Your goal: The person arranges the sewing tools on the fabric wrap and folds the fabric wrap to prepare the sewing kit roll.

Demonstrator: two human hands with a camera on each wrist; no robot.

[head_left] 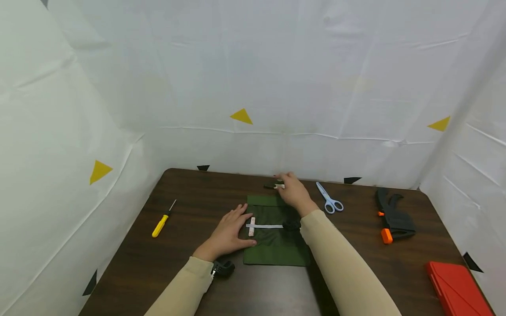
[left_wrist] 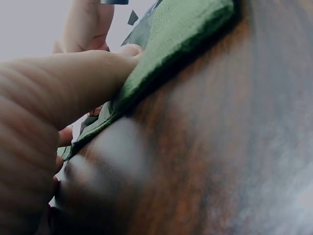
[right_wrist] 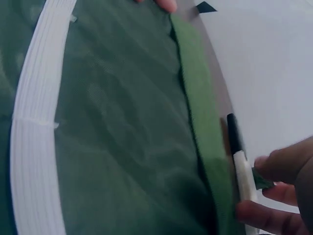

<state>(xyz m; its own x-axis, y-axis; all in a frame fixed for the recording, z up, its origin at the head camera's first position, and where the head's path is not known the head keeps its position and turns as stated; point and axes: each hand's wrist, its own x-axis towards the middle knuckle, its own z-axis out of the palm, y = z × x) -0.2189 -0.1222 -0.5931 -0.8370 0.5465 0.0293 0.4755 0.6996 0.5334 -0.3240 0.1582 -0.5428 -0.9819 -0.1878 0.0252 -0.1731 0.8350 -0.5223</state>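
Observation:
A dark green cloth (head_left: pixel 272 254) with lighter green edges lies flat on the table, a white elastic strap (head_left: pixel 269 226) across its middle. A small pale marked strip (head_left: pixel 251 227) lies under the strap's left end; a black item (head_left: pixel 291 224) at the other end is partly hidden by the right sleeve. My left hand (head_left: pixel 229 231) spreads over the cloth's left edge, its thumb (left_wrist: pixel 93 81) resting on the green border. Beyond the far edge, my right hand (head_left: pixel 294 193) reaches with fingers apart to a slim white item with a black end (right_wrist: pixel 244 174), a fingertip against its white part.
A yellow screwdriver (head_left: pixel 160 224) lies on the left. Light-blue scissors (head_left: pixel 330 199) lie right of the cloth, then a black-and-orange clamp (head_left: pixel 395 219). A red case (head_left: pixel 458 287) sits at the near right corner. White sheeting (head_left: pixel 284 87) stands behind the table (head_left: pixel 205 197).

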